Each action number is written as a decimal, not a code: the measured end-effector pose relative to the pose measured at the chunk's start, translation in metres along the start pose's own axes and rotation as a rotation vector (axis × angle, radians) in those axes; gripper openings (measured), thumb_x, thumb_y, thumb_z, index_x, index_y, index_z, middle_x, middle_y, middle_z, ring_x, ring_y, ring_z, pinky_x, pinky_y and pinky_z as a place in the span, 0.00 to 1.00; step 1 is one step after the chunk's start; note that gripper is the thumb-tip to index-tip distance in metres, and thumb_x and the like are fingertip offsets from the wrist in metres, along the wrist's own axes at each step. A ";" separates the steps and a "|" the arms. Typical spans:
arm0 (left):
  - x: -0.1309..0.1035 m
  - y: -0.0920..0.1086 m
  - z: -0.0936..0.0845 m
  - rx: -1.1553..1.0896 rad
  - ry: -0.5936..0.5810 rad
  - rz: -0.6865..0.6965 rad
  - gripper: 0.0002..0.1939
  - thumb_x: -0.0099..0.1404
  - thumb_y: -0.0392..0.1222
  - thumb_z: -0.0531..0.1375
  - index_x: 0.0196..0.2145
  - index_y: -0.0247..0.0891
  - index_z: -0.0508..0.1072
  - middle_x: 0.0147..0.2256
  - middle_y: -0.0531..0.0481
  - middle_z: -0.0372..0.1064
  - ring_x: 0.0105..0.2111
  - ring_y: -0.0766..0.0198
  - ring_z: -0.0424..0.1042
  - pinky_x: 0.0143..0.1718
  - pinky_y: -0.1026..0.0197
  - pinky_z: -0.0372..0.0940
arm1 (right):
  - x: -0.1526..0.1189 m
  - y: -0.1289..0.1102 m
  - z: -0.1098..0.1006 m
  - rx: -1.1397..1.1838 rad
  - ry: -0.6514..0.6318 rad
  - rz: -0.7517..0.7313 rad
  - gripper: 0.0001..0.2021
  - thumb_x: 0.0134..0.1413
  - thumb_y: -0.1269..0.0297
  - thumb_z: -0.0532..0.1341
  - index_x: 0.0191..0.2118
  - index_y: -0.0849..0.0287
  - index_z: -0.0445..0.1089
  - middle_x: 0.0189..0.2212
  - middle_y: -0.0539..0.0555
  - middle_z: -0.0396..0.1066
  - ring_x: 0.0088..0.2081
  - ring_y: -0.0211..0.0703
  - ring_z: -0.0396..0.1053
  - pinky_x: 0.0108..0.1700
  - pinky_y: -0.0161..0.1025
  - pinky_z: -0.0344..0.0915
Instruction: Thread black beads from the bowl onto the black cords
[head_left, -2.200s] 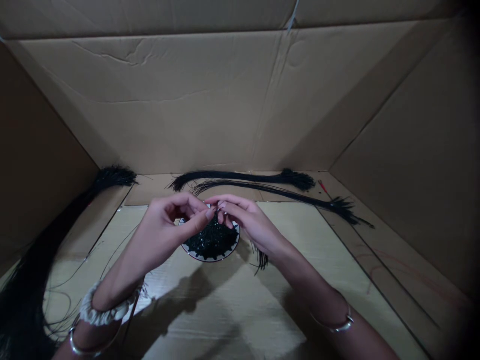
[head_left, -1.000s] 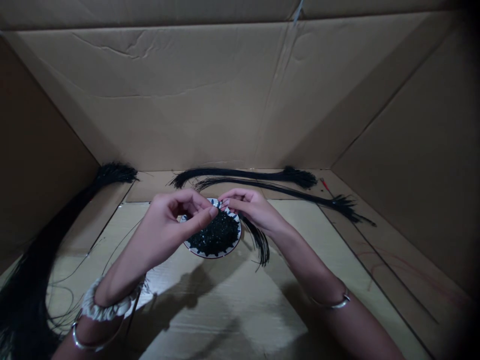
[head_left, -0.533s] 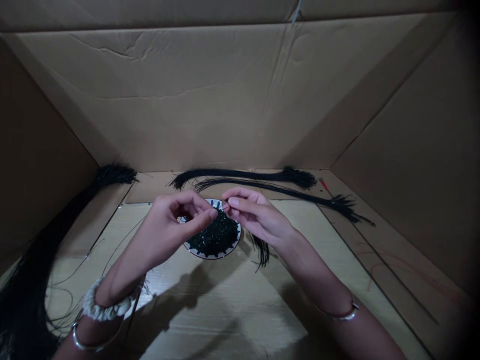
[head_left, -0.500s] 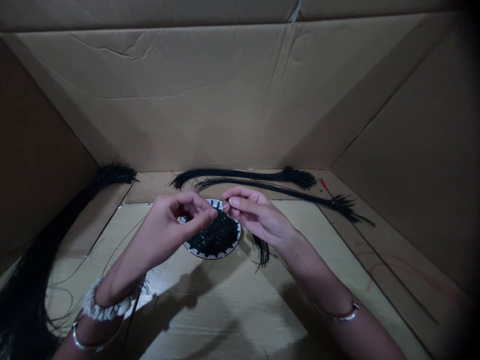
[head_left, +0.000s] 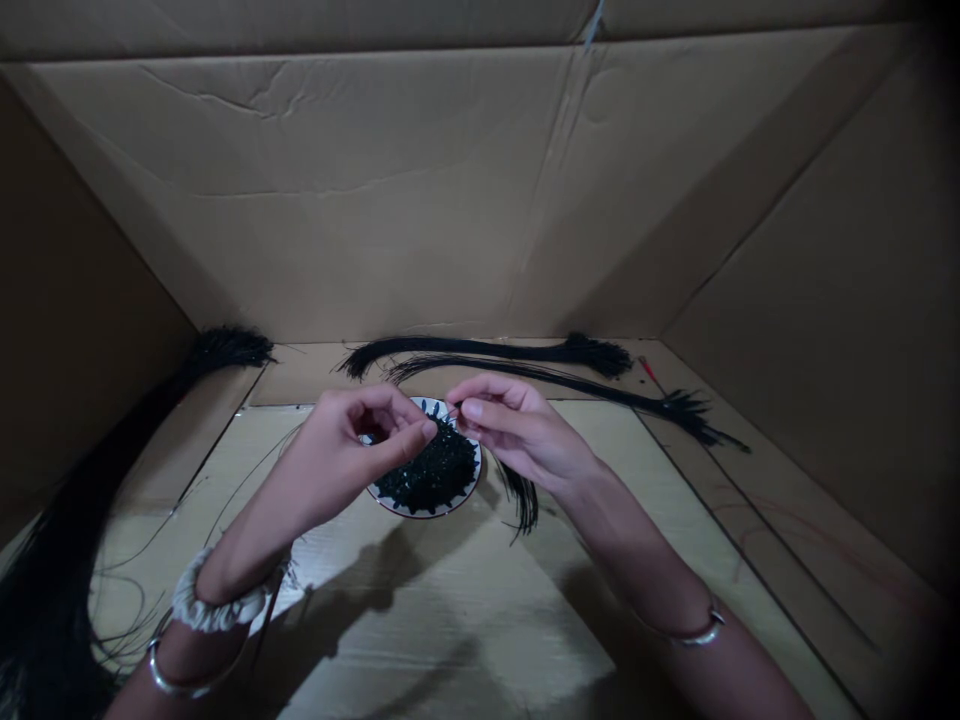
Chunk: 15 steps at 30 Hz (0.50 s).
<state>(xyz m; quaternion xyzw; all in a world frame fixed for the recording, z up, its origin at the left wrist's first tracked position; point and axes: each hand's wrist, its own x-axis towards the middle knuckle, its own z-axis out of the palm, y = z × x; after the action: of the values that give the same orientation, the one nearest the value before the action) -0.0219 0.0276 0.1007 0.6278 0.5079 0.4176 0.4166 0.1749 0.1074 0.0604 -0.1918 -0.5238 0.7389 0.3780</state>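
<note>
My left hand [head_left: 379, 440] pinches a thin black cord [head_left: 259, 464] between thumb and forefinger; the cord trails off behind the wrist. Opposite it, the fingertips of my right hand [head_left: 510, 425] are closed on a small dark piece, too small to make out. A fine strand seems to span the small gap between the two hands. Just beneath them stands a patterned white dish [head_left: 426, 514], heaped with tiny shiny black pieces [head_left: 427, 470] that look like beads. A short bunch of black cords [head_left: 523, 497] lies under my right hand.
Two bundles of black cord [head_left: 487, 348] lie along the back cardboard wall [head_left: 360, 190]. A large black bundle [head_left: 82, 530] drapes down the left side. Toward the right are a thin red-tipped tool [head_left: 648, 370] and faint red cord [head_left: 817, 535].
Both hands stay almost in place, with only slight finger shifts. The left wrist has moved a touch to the right. The dish and cord bundles look unchanged.
</note>
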 end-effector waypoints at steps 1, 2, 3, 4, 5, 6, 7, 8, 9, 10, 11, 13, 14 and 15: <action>0.000 0.000 0.000 0.002 -0.002 0.000 0.11 0.65 0.46 0.65 0.33 0.34 0.78 0.28 0.52 0.72 0.28 0.69 0.67 0.29 0.67 0.61 | 0.000 0.000 0.000 -0.004 -0.002 -0.002 0.07 0.48 0.64 0.74 0.35 0.54 0.81 0.31 0.48 0.75 0.29 0.32 0.67 0.34 0.32 0.64; 0.001 0.000 0.000 0.004 -0.003 -0.002 0.11 0.65 0.46 0.65 0.33 0.34 0.78 0.28 0.52 0.72 0.28 0.69 0.67 0.29 0.67 0.61 | 0.000 0.000 0.001 -0.008 -0.003 -0.003 0.07 0.48 0.63 0.74 0.35 0.53 0.81 0.31 0.48 0.75 0.29 0.33 0.66 0.34 0.32 0.65; 0.001 -0.001 0.000 0.007 -0.003 -0.002 0.11 0.65 0.46 0.65 0.33 0.34 0.78 0.28 0.51 0.72 0.28 0.69 0.67 0.30 0.67 0.61 | 0.000 -0.001 0.001 -0.011 -0.003 -0.004 0.07 0.48 0.63 0.74 0.35 0.53 0.81 0.31 0.48 0.75 0.29 0.32 0.66 0.34 0.32 0.65; 0.001 -0.001 0.000 0.010 -0.002 -0.001 0.11 0.65 0.46 0.65 0.33 0.34 0.77 0.28 0.51 0.72 0.28 0.69 0.67 0.30 0.67 0.61 | 0.000 -0.001 0.002 -0.013 -0.001 -0.002 0.07 0.48 0.63 0.74 0.35 0.53 0.81 0.31 0.48 0.75 0.29 0.32 0.66 0.34 0.32 0.64; 0.001 -0.001 0.000 0.011 -0.001 0.001 0.12 0.65 0.46 0.65 0.33 0.34 0.77 0.29 0.51 0.73 0.28 0.69 0.68 0.30 0.67 0.61 | 0.000 -0.001 0.002 -0.014 0.000 0.001 0.07 0.48 0.63 0.74 0.35 0.53 0.81 0.31 0.48 0.75 0.28 0.32 0.66 0.33 0.32 0.64; 0.001 -0.001 0.000 0.009 0.000 0.003 0.12 0.65 0.47 0.65 0.33 0.34 0.77 0.29 0.51 0.73 0.28 0.69 0.68 0.30 0.67 0.61 | -0.001 -0.001 0.002 -0.011 0.002 0.005 0.07 0.48 0.63 0.74 0.35 0.53 0.81 0.31 0.48 0.75 0.28 0.32 0.66 0.33 0.32 0.64; 0.001 -0.001 0.000 0.005 0.000 0.005 0.12 0.65 0.47 0.65 0.33 0.33 0.77 0.29 0.51 0.72 0.28 0.69 0.68 0.30 0.67 0.62 | -0.001 -0.002 0.002 -0.008 0.002 0.008 0.07 0.47 0.63 0.74 0.35 0.54 0.81 0.31 0.48 0.75 0.28 0.31 0.65 0.33 0.31 0.64; 0.002 -0.001 0.000 0.002 -0.001 0.006 0.12 0.65 0.47 0.65 0.33 0.33 0.77 0.28 0.51 0.72 0.28 0.69 0.67 0.30 0.67 0.61 | -0.001 -0.002 0.002 -0.005 0.003 0.011 0.07 0.47 0.64 0.74 0.35 0.54 0.81 0.31 0.48 0.75 0.28 0.31 0.65 0.33 0.31 0.64; 0.002 -0.001 0.000 0.000 -0.001 0.007 0.12 0.65 0.47 0.65 0.33 0.33 0.77 0.28 0.51 0.72 0.28 0.69 0.67 0.30 0.66 0.61 | -0.001 -0.002 0.002 -0.003 0.003 0.013 0.07 0.47 0.64 0.74 0.35 0.53 0.81 0.31 0.47 0.75 0.28 0.31 0.65 0.33 0.31 0.64; 0.002 -0.001 0.000 0.000 -0.002 0.007 0.12 0.65 0.47 0.65 0.33 0.33 0.77 0.28 0.51 0.72 0.28 0.69 0.67 0.30 0.66 0.61 | -0.001 -0.002 0.002 -0.003 0.005 0.014 0.07 0.47 0.64 0.74 0.35 0.53 0.81 0.31 0.47 0.75 0.27 0.31 0.65 0.32 0.31 0.64; 0.002 -0.001 0.000 0.001 -0.002 0.008 0.12 0.65 0.46 0.65 0.33 0.33 0.77 0.28 0.51 0.72 0.28 0.69 0.67 0.30 0.66 0.62 | -0.001 -0.003 0.002 -0.004 0.008 0.013 0.07 0.47 0.64 0.75 0.34 0.53 0.81 0.31 0.47 0.75 0.27 0.31 0.65 0.32 0.31 0.64; 0.002 0.000 0.001 0.004 -0.002 0.008 0.12 0.65 0.46 0.65 0.33 0.33 0.77 0.29 0.51 0.72 0.28 0.69 0.68 0.30 0.66 0.62 | -0.002 -0.003 0.002 -0.011 0.011 0.013 0.07 0.46 0.64 0.75 0.34 0.53 0.81 0.31 0.47 0.75 0.28 0.31 0.66 0.32 0.31 0.64; 0.002 0.000 0.000 0.004 0.000 0.007 0.11 0.65 0.46 0.65 0.33 0.33 0.77 0.29 0.51 0.73 0.29 0.69 0.68 0.30 0.66 0.62 | -0.002 -0.003 0.002 -0.014 0.013 0.013 0.07 0.46 0.64 0.75 0.34 0.53 0.81 0.31 0.47 0.75 0.28 0.31 0.66 0.33 0.31 0.64; 0.002 0.000 0.000 0.005 0.000 0.005 0.11 0.65 0.46 0.65 0.33 0.33 0.77 0.29 0.51 0.73 0.29 0.69 0.68 0.30 0.66 0.62 | -0.002 -0.003 0.002 -0.019 0.015 0.012 0.07 0.46 0.63 0.75 0.34 0.53 0.81 0.31 0.47 0.75 0.28 0.31 0.67 0.33 0.31 0.65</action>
<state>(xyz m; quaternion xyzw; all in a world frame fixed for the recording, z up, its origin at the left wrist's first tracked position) -0.0214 0.0297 0.1006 0.6300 0.5074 0.4173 0.4140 0.1755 0.1051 0.0633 -0.2041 -0.5265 0.7349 0.3755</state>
